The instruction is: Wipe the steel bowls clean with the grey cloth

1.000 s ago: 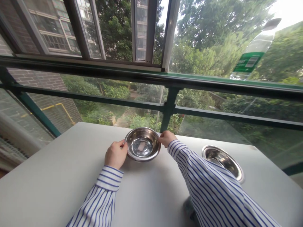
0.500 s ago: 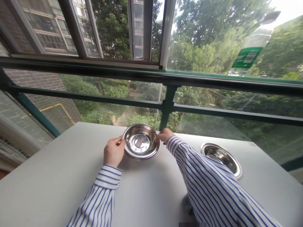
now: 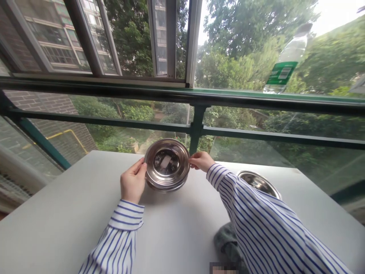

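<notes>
A shiny stainless steel bowl (image 3: 167, 177) is held between my hands near the far edge of the white table, tilted so that its inside faces me. My left hand (image 3: 133, 180) pinches its left rim between thumb and fingers. On the opposite side, my right hand (image 3: 202, 161) grips the right rim with its fingertips. Just under the held bowl shows another curved metal rim (image 3: 171, 189), seemingly a second bowl beneath it. A further steel bowl (image 3: 258, 182) rests on the table at the right, partly covered by my right sleeve.
Behind the white table (image 3: 71, 213) runs a dark green railing (image 3: 128, 93) before window glass. A plastic bottle with a green label (image 3: 282, 70) stands on the ledge at the upper right. A grey-green cloth (image 3: 226, 239) lies by my right forearm.
The held bowl has risen at its far side and tilted toward me, exposing the rim below it. Both hands keep hold of its sides. The view has shifted slightly, showing more of the cloth.
</notes>
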The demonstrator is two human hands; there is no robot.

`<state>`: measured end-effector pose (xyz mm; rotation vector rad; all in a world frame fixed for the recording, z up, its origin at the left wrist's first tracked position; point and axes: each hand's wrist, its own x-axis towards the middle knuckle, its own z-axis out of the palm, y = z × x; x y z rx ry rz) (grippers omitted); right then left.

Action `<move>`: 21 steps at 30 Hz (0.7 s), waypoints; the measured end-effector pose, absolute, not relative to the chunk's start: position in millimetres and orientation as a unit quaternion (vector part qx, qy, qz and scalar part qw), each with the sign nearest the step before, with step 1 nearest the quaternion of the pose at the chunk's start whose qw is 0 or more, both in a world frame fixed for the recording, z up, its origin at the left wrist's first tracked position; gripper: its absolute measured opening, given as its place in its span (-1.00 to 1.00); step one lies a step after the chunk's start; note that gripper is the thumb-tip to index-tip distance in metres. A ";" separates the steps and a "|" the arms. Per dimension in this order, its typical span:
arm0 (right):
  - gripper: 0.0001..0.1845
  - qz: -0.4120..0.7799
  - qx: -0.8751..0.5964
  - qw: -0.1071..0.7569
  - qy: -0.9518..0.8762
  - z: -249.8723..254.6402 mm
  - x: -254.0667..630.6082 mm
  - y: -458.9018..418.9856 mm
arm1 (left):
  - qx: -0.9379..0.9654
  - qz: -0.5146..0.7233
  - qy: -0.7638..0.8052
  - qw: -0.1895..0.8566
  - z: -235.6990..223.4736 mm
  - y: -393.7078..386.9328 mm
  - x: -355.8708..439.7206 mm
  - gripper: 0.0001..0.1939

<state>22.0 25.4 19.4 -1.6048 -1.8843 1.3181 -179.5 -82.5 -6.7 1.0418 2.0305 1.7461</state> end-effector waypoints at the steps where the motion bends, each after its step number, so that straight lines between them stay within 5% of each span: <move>1: -0.67 0.466 -0.560 0.180 -0.661 21.6 25.0 24.2 | 0.351 0.614 0.692 0.144 -3.2 -83.6 -176.7 -0.61; 11: -0.91 0.469 -0.540 0.316 -0.623 34.7 80.9 0.6 | 0.339 0.646 0.605 0.320 10.6 -97.1 -133.9 -0.50; 21: -0.96 0.466 -0.581 0.333 -0.578 9.0 135.3 -35.9 | 0.383 0.573 0.586 0.426 -11.4 -109.0 -91.1 -0.43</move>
